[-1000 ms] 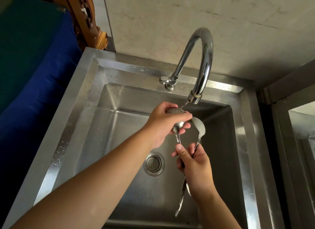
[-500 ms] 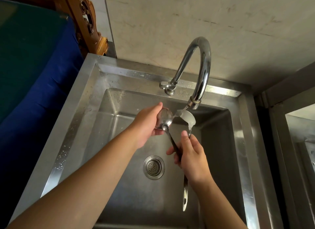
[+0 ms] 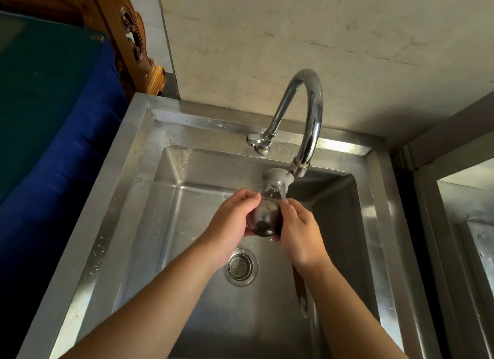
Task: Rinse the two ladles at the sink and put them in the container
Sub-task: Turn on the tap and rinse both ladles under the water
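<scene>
Two shiny steel ladles: left hand point(image 3: 230, 222) and right hand point(image 3: 300, 234) clasp one dark bowl point(image 3: 264, 221), the other bowl point(image 3: 275, 181) under the faucet point(image 3: 299, 123).

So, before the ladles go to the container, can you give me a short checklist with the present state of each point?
1. Water running from the tap: ok, it splashes on the upper ladle.
2. Dark ladle held firmly: ok, left hand and right hand both cup its bowl.
3. Upper ladle gripped: cannot tell, the hands hide its handle.
4. Ladles rinsed clean: cannot tell, the surfaces are blurred by water and fingers.
5. Drain free: ok, nothing lies on it and no water pools in the sink.
6. Container within reach: cannot tell, it is not in view.
</scene>
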Tool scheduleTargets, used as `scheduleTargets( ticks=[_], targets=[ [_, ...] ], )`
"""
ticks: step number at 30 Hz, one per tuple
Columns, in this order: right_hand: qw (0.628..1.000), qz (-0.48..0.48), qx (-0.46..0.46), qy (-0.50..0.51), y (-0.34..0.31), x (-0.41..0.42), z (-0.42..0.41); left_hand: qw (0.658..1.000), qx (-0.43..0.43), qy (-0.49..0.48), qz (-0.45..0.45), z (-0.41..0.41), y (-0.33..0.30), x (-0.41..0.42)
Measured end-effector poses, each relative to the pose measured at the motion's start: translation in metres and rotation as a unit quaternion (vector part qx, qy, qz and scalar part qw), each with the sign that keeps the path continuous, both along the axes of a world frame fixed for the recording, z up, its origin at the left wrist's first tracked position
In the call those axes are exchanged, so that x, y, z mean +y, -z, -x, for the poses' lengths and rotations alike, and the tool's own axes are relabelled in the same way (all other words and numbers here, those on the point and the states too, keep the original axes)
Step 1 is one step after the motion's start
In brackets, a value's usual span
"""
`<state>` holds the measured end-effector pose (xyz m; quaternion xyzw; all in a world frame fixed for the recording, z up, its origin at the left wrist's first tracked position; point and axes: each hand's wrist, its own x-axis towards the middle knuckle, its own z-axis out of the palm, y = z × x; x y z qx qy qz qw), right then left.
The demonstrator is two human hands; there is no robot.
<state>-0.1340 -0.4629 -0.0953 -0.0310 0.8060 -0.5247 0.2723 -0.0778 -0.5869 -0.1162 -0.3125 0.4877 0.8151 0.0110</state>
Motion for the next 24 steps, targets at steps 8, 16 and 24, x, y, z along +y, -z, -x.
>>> scheduleTargets(
  ticks=[8,16,24],
  targets=[
    [1.0,-0.01,0.0,-0.008,-0.004,0.0,-0.001,0.994,-0.025,-0.002,0.102,0.019,0.006,-0.033],
    [0.999,0.02,0.011,-0.044,0.003,0.0,-0.003,0.959,-0.031,0.212,0.186,0.047,0.006,-0.041],
    [0.998,0.058,-0.021,-0.025,0.013,0.007,-0.005,0.949,0.001,0.207,0.237,0.06,0.023,-0.035]
  ],
)
